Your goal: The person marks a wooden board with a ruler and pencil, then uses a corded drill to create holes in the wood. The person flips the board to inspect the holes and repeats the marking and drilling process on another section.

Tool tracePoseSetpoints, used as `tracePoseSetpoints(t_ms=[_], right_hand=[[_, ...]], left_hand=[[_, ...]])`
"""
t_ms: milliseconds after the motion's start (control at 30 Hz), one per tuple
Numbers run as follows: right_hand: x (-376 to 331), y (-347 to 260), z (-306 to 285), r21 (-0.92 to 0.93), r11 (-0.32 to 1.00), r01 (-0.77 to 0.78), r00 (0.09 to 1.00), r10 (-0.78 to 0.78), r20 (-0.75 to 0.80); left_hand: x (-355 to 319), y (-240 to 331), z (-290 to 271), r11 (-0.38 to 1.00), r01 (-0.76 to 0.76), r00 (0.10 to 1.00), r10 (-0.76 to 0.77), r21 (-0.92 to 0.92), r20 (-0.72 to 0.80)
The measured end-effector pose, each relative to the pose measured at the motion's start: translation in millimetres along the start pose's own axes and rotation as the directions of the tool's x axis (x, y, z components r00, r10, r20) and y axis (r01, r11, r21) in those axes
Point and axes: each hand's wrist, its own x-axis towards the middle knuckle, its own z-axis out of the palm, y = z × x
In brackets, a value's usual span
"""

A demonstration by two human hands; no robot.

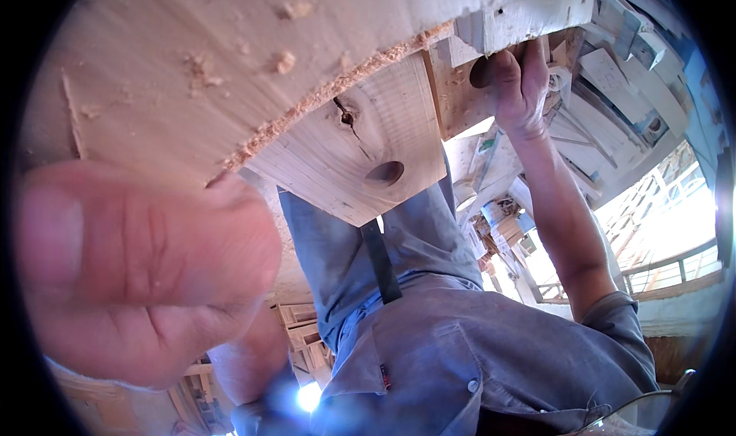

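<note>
Very near the camera, my left hand [146, 260] is closed with its fingers curled in. What it holds, if anything, is hidden. Beside it spreads a broad pale wooden surface [192, 30], its curved lower edge lined with sawdust [337, 87]. Below that edge sits a wooden board [322, 152] with a cracked knot and a dark oval hole. Over at the upper right, my right hand [523, 91] reaches up with bent fingers against a pale wooden piece [537, 11], gripping its lower edge. Some fingertips are out of sight behind the wood.
Wood chips [285, 62] lie on the broad surface. Another wooden panel [452, 91] with a round hole stands next to my right hand. Stacked planks and offcuts [621, 83] fill the right side. Wooden frames [307, 336] stand at the lower left.
</note>
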Motion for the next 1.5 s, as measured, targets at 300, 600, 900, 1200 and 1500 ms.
tracePoseSetpoints(t_ms=[300, 600, 900, 1200, 1500], right_hand=[[1.6, -2.8, -5.6, -0.076, 0.996, -0.041, 0.998, 0.037, -0.058], [3.4, -3.7, -3.0, -0.184, 0.983, -0.028, 0.998, 0.016, -0.065], [5.2, -10.9, 0.7, -0.249, 0.968, -0.041, 0.998, 0.028, -0.056], [4.8, -9.1, 3.6, -0.240, 0.970, -0.047, 0.995, 0.023, -0.100], [2.0, -9.4, 7.3, -0.243, 0.969, -0.047, 0.987, 0.007, -0.163]], left_hand=[[3.0, -3.8, 14.0, 0.940, -0.071, 0.993, 0.034, -0.334, -0.115], [10.0, -10.9, 21.6, 0.882, -0.074, 0.996, 0.039, -0.465, -0.084], [-78.5, 107.0, -87.5, 0.672, 0.496, 0.815, -0.141, -0.551, 0.561], [-77.6, 141.6, -79.3, 0.726, 0.630, 0.360, 0.040, -0.275, 0.932], [-94.3, 140.7, -67.4, 0.611, 0.690, 0.501, -0.018, -0.387, 0.866]])
